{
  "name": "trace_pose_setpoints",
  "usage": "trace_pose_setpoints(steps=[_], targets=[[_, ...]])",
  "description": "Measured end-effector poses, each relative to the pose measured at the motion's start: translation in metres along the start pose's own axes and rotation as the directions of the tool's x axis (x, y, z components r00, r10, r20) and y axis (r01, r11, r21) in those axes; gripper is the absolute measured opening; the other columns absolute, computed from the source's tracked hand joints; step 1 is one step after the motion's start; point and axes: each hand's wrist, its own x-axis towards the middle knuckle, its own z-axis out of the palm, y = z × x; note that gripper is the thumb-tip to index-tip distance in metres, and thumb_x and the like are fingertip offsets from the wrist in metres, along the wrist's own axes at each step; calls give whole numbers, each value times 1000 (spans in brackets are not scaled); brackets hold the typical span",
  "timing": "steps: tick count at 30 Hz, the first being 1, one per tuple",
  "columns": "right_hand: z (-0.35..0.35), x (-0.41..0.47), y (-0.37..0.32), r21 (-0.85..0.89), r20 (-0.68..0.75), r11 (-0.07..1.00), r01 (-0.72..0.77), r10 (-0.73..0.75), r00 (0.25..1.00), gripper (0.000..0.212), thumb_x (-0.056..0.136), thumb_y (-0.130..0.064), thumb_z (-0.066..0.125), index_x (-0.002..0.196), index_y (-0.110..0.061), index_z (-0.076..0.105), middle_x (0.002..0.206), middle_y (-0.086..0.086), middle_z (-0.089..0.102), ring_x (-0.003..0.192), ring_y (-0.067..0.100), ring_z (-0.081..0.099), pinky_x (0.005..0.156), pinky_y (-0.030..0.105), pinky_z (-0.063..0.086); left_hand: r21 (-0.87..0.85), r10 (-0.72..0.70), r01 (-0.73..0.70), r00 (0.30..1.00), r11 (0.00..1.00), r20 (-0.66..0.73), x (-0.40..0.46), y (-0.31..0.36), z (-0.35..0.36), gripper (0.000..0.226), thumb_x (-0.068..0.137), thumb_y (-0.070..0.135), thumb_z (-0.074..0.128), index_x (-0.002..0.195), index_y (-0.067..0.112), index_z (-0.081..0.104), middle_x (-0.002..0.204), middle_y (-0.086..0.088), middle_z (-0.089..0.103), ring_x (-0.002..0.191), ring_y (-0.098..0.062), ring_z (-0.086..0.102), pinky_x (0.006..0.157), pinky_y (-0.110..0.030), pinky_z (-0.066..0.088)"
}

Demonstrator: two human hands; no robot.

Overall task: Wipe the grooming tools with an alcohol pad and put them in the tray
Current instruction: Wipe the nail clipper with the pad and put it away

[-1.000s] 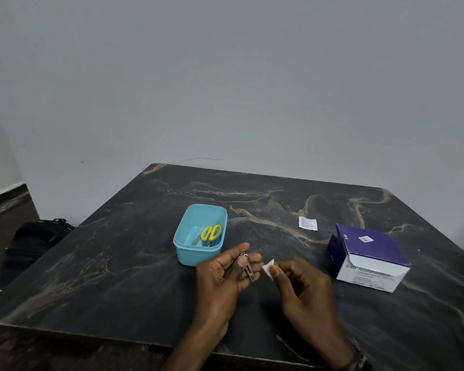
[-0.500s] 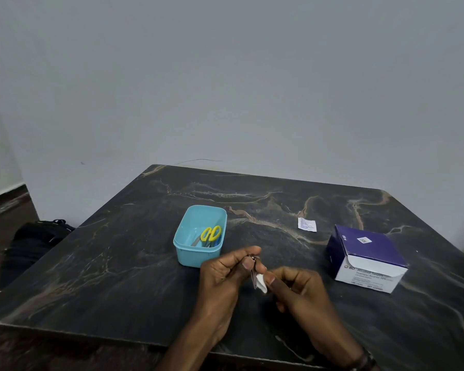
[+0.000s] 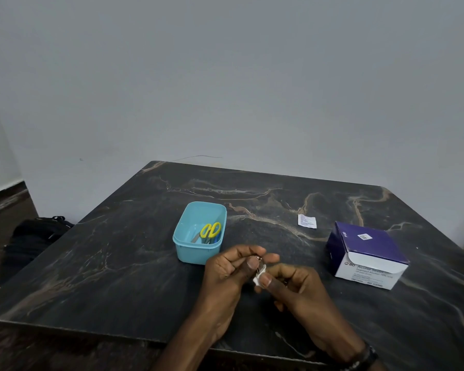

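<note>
My left hand [image 3: 227, 274] pinches a small metal nail clipper [image 3: 259, 261] by its top end, just in front of the blue tray. My right hand [image 3: 298, 287] holds a white alcohol pad [image 3: 259, 277] folded against the clipper's lower part, so most of the clipper is hidden. The light-blue plastic tray [image 3: 196, 251] stands behind my left hand and holds yellow-handled scissors [image 3: 210, 230] beside another tool I cannot identify.
A purple and white box of alcohol swabs [image 3: 367, 254] stands at the right. A torn white pad wrapper [image 3: 307, 220] lies behind the hands on the dark marble table [image 3: 105, 263]. A black bag [image 3: 32, 236] rests on the floor at the left.
My right hand has brought the pad from beside the clipper onto it, and both hands have closed together around the tool.
</note>
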Motion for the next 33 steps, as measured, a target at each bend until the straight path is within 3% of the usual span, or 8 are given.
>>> trace_pose_setpoints(steps=[4, 15, 18, 21, 23, 25, 28, 33], targets=[[-1, 0, 0, -24, 71, 1000, -13, 15, 997, 19, 82, -28, 72, 79, -10, 77, 74, 10, 75, 56, 12, 53, 49, 17, 41, -13, 17, -17, 999, 1000, -32, 0, 1, -1, 19, 82, 13, 58, 98, 4, 65, 100, -18, 74, 95, -25, 71, 73, -27, 56], [-2, 0, 2, 97, 18, 995, -31, 29, 999, 25, 76, -28, 69, 79, -5, 76, 72, 11, 73, 55, 8, 53, 48, 17, 37, -25, -43, 45, 997, 999, 62, -2, 1, 0, 22, 85, 11, 63, 104, 1, 68, 103, -23, 72, 99, -36, 70, 80, -31, 57], [-4, -1, 1, 25, 77, 1000, -14, 12, 997, 20, 78, -29, 70, 77, -10, 77, 72, 11, 74, 56, 13, 53, 49, 18, 40, 4, -7, 7, 1000, 1000, -9, -3, 3, 1, 20, 82, 15, 62, 99, 8, 71, 99, -22, 73, 96, -35, 70, 74, -34, 58], [-5, -2, 2, -6, 115, 1000, 1, 0, 993, 21, 78, -32, 72, 76, -11, 77, 70, 11, 73, 55, 17, 49, 50, 19, 38, -16, 48, -51, 990, 999, -129, -2, 15, 2, 24, 77, 13, 63, 100, 5, 68, 93, -21, 75, 92, -32, 71, 84, -43, 56], [-5, -2, 2, -14, 117, 1000, 8, -7, 993, 22, 79, -32, 72, 75, -11, 76, 70, 11, 72, 57, 21, 48, 50, 20, 38, -5, 105, -109, 974, 994, -200, 1, 37, 3, 24, 75, 11, 65, 99, 6, 68, 89, -17, 76, 79, -26, 73, 73, -36, 60], [-4, 0, 3, -17, 105, 1000, 12, -10, 994, 22, 81, -32, 71, 77, -11, 76, 71, 10, 73, 58, 21, 49, 51, 20, 39, 202, 207, -155, 939, 967, -274, 9, 64, -3, 19, 77, 11, 70, 96, 11, 70, 83, -9, 77, 65, -19, 72, 59, -25, 58], [-4, 0, 5, -13, 105, 999, 29, -28, 994, 21, 84, -28, 70, 78, -9, 76, 74, 14, 73, 59, 22, 50, 51, 21, 41, 604, 331, -121, 910, 788, -249, 33, 95, -23, 11, 76, 11, 78, 85, 17, 74, 69, -6, 75, 56, -21, 71, 52, -27, 56], [-4, -2, 5, -15, 92, 1000, 22, -20, 996, 16, 86, -22, 68, 78, -12, 76, 72, 10, 74, 58, 17, 53, 51, 20, 42, 958, 121, 143, 977, 247, -177, 82, 101, -34, 10, 77, 16, 78, 81, 9, 72, 62, -8, 71, 46, -14, 66, 50, -26, 55]])
